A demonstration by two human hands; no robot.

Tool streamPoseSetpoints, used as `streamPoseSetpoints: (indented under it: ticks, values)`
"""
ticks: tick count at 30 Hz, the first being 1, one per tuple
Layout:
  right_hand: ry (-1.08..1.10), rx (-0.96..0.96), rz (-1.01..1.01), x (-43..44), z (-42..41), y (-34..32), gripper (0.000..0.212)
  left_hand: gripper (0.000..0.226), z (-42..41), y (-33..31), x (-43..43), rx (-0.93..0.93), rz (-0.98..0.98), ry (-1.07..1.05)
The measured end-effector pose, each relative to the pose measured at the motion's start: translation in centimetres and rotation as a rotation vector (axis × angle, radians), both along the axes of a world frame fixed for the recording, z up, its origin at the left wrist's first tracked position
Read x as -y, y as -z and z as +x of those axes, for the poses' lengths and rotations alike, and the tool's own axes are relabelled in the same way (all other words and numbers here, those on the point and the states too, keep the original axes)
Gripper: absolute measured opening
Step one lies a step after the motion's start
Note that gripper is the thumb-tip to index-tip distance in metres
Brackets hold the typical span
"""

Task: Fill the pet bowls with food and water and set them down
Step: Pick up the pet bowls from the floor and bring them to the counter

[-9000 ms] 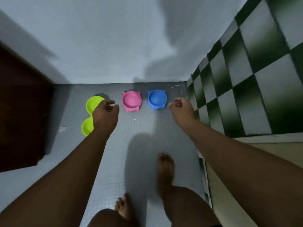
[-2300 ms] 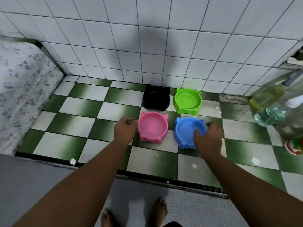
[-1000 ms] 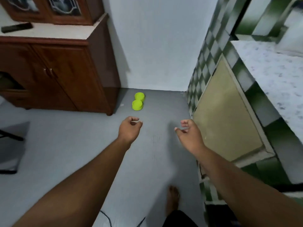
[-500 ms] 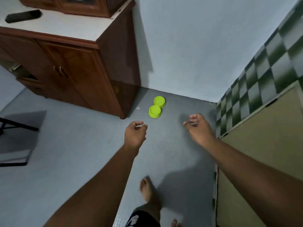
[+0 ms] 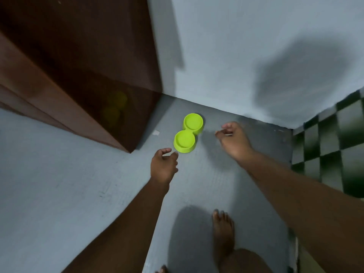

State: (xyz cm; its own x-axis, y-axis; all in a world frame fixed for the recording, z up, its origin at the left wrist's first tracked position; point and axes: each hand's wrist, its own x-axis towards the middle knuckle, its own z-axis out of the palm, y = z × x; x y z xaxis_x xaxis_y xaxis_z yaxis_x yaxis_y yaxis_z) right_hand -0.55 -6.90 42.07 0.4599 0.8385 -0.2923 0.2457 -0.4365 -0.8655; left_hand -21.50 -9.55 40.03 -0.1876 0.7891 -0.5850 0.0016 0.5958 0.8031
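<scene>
A lime-green double pet bowl [image 5: 188,133] lies on the grey floor near the corner, both of its round wells empty. My left hand [image 5: 163,166] hovers just below and left of its near well, fingers loosely curled, holding nothing. My right hand [image 5: 234,140] hangs to the right of the bowl, fingers also loosely curled and empty. Neither hand touches the bowl.
A dark brown wooden cabinet [image 5: 78,75] stands at the left, its corner close to the bowl. A pale wall [image 5: 236,56] closes the back. A green-and-white checked tiled wall [image 5: 334,144] runs along the right. My bare foot [image 5: 223,233] stands on the grey floor [image 5: 59,194].
I have stepped closer to the green double bowl, which is now larger in view. Both empty hands have come down near it, the left one almost at its near well.
</scene>
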Motion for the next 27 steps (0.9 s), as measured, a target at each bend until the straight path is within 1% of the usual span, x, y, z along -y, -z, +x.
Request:
streamPoseSetpoints:
  ticks: [7,10,12,15,20,23,27]
  values:
    - [-0.075,-0.017,-0.003,-13.5,4.3,21.9,0.025,0.032,4.0,21.0,-9.1,0.051,-0.049,-0.116]
    - [-0.097,-0.007,-0.026,-17.7,6.0,28.9,0.025,0.039,5.1,27.8,-12.2,0.038,-0.062,-0.158]
    - [-0.124,0.026,-0.035,-20.1,6.6,32.5,0.029,0.044,5.8,31.0,-13.6,0.036,-0.066,-0.171]
    - [-0.172,0.075,-0.054,-23.5,7.3,36.2,0.042,0.052,6.5,34.5,-15.0,0.014,-0.053,-0.186]
    - [-0.223,0.077,-0.095,-27.5,6.6,39.4,0.073,0.072,6.4,38.3,-16.3,0.040,-0.063,-0.255]
    - [-0.268,0.086,-0.139,-28.9,6.3,39.6,0.084,0.074,6.5,38.9,-16.4,0.059,-0.062,-0.265]
    - [-0.330,0.124,-0.195,-30.1,6.4,39.5,0.092,0.072,7.0,39.0,-16.6,0.117,-0.081,-0.298]
